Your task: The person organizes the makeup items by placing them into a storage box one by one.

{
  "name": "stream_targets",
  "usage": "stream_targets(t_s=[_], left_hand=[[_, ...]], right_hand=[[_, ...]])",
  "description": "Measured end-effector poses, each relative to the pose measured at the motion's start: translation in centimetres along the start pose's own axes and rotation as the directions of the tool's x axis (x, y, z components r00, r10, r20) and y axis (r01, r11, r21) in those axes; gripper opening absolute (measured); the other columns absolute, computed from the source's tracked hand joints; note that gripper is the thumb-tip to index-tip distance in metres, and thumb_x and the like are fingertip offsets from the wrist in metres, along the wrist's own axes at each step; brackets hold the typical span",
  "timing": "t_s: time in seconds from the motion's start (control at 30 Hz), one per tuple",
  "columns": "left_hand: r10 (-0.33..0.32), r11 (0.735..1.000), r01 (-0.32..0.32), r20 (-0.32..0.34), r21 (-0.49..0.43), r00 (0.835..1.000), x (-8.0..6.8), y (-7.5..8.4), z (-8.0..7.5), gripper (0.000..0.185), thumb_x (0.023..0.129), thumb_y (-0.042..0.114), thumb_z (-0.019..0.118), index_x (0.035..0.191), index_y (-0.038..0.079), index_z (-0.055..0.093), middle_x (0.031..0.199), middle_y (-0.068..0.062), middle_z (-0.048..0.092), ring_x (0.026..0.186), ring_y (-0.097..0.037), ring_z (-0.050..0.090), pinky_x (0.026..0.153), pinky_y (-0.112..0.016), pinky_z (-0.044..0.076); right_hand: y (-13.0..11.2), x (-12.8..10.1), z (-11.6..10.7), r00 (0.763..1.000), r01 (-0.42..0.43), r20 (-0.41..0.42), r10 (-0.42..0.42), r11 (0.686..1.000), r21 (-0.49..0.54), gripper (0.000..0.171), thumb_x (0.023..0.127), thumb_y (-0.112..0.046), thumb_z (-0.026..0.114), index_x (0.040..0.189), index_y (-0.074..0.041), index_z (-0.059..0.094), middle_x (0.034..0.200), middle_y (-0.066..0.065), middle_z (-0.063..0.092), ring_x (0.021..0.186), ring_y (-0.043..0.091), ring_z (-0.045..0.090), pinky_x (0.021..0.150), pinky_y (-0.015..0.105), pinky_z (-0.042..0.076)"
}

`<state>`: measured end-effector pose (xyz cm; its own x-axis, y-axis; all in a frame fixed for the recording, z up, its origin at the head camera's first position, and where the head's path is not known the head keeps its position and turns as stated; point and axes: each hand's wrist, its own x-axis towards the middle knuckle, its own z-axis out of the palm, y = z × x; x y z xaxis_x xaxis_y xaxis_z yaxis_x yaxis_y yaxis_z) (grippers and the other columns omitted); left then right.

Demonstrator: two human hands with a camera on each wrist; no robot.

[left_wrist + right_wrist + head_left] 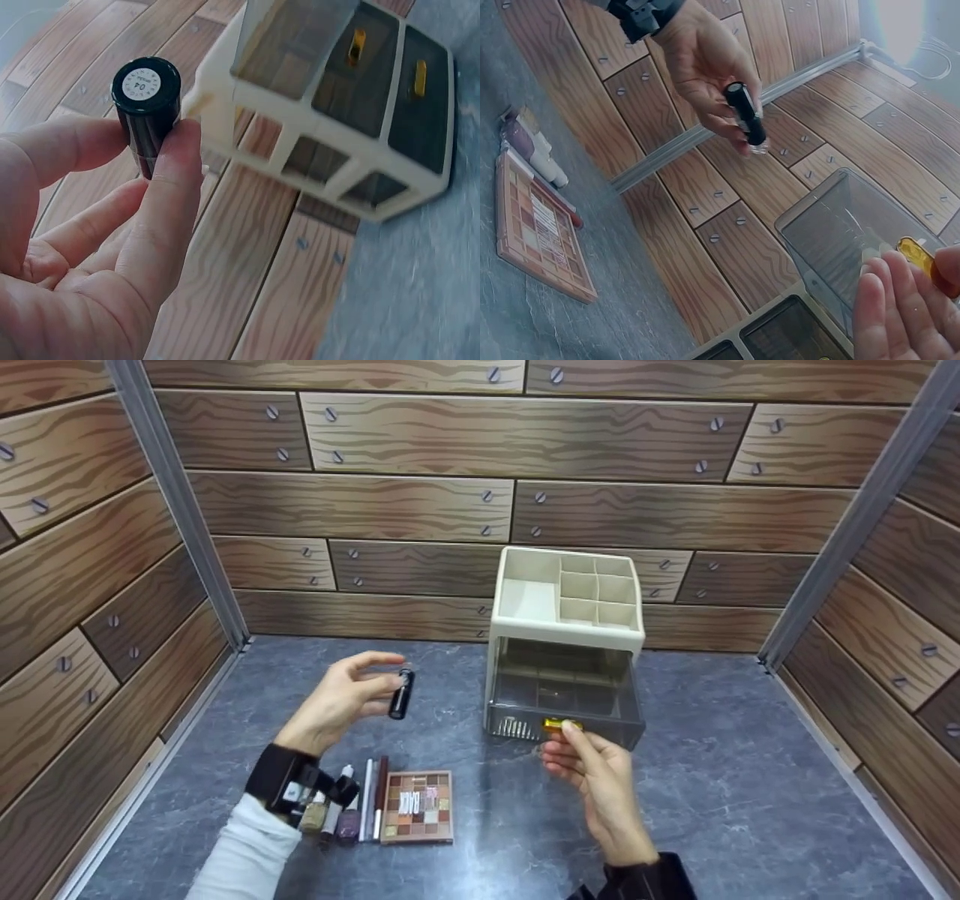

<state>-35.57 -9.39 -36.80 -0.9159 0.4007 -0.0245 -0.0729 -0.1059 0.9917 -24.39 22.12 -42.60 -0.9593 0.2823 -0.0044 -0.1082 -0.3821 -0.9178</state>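
Observation:
My left hand [337, 701] pinches a black lipstick tube [401, 696] between thumb and fingers, held up left of the cosmetics organizer [496, 660]. In the left wrist view a round white label marked 04 shows on the end of the lipstick tube [150, 112]. At the organizer's front, my right hand [604, 784] grips the gold handle [553, 724] of the see-through top drawer [619, 729], which stands pulled out. Seen from the right wrist, the fingers lie against the drawer front beside the yellow handle [915, 255].
On the grey marbled surface [720, 780] lie an eyeshadow palette [418, 829], a dark red pencil-like tube [382, 791] and a purple bottle [348, 825], with other slim cosmetics alongside. Cream compartments [598, 585] top the organizer. Wood-patterned walls [405, 435] enclose the space.

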Motion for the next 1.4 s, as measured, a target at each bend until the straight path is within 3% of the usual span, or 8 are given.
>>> stream_targets(t_s=[0.27,0.6,1.03,1.23,1.4], left_hand=[[0.004,1.000,-0.003,0.068,-0.014,0.998,1.8,1.1,3.4,0.047,0.088,0.005,0.065,0.133,0.002,0.049,0.118,-0.022,0.059,0.095,-0.030,0.067,0.088,-0.043,0.054],[0.024,0.999,-0.021,0.135,-0.026,0.991,4.3,2.2,7.3,0.037,0.086,0.000,0.065,0.122,0.000,0.054,0.111,-0.024,0.063,0.090,-0.032,0.068,0.085,-0.043,0.055],[0.012,0.982,-0.051,0.215,0.179,0.977,6.3,3.3,11.9,0.033,0.083,0.003,0.070,0.114,0.002,0.057,0.107,-0.020,0.064,0.085,-0.029,0.069,0.077,-0.039,0.058],[-0.060,0.986,0.014,0.273,0.167,0.960,7.4,3.3,14.0,0.033,0.083,0.005,0.073,0.113,0.001,0.061,0.107,-0.018,0.064,0.085,-0.027,0.068,0.079,-0.038,0.057],[-0.112,0.983,0.064,0.279,0.174,0.954,8.2,3.2,15.4,0.031,0.083,0.005,0.073,0.111,-0.002,0.061,0.104,-0.017,0.066,0.082,-0.025,0.068,0.078,-0.037,0.057]], right_hand=[[-0.1,0.0,0.1,1.000,0.006,0.011,-0.006,1.000,-0.006,0.025,0.090,-0.020,0.066,0.090,0.005,0.068,0.075,0.012,0.070,0.066,0.021,0.069,0.064,0.030,0.058],[0.1,-0.1,0.0,1.000,0.013,0.011,-0.014,1.000,0.017,0.022,0.091,-0.017,0.065,0.088,0.004,0.068,0.073,0.012,0.070,0.066,0.021,0.069,0.063,0.031,0.058],[0.0,-0.2,0.0,1.000,0.003,-0.013,-0.003,1.000,-0.020,0.026,0.091,-0.019,0.066,0.090,0.007,0.067,0.073,0.011,0.070,0.067,0.021,0.069,0.062,0.030,0.058],[0.0,-0.2,0.0,1.000,-0.007,-0.017,0.007,1.000,-0.020,0.025,0.091,-0.019,0.066,0.090,0.006,0.067,0.074,0.011,0.070,0.067,0.021,0.069,0.064,0.031,0.058],[0.0,-0.1,0.0,1.000,-0.005,-0.006,0.005,1.000,-0.002,0.022,0.092,-0.018,0.065,0.088,0.003,0.069,0.074,0.011,0.070,0.067,0.020,0.069,0.064,0.030,0.058]])
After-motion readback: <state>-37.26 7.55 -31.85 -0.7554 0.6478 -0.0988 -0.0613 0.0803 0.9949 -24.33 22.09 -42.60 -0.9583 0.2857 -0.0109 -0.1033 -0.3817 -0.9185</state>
